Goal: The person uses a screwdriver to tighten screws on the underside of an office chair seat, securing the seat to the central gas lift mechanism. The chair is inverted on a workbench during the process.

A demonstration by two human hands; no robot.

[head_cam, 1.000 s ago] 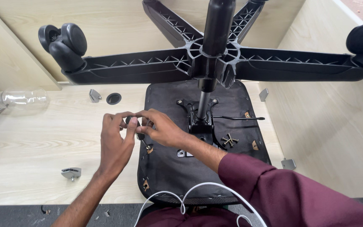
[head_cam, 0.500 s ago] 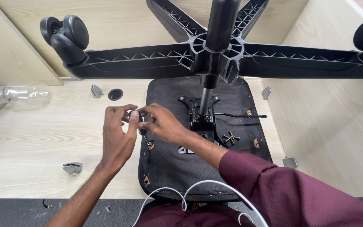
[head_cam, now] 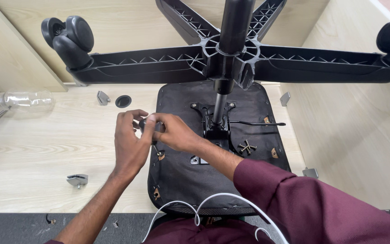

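Fingers (head_cam: 134, 118) of the left hand (head_cam: 129, 147) and right hand (head_cam: 177, 134) curl together around a small black-handled screwdriver (head_cam: 149, 126), both hands closed on it, its thin shaft pointing down to the left edge of the seat.

That upturned black fabric-covered chair seat (head_cam: 181, 180) is the landmark, lying on the pale wooden bench (head_cam: 37, 149) with its near edge overhanging the bench's front edge. Above the seat rises the black five-armed plastic chair base (head_cam: 159, 63) on its gas column (head_cam: 231, 27), with a twin black castor (head_cam: 71, 38) at the far left arm and another at the far right. A black metal mechanism plate (head_cam: 215, 129) sits at the seat's centre, a thin lever sticking out to its right.

Left of the seat lies a wide stretch of open bench. At its far left edge lies a clear plastic bottle (head_cam: 23, 99); a round black grommet (head_cam: 123, 101) and a small grey metal bracket (head_cam: 102, 97) sit nearer the seat's far-left corner, and another grey bracket (head_cam: 77, 180) lies near the bench's front edge. Right of the seat a pale wooden panel wall stands close, leaving little room.
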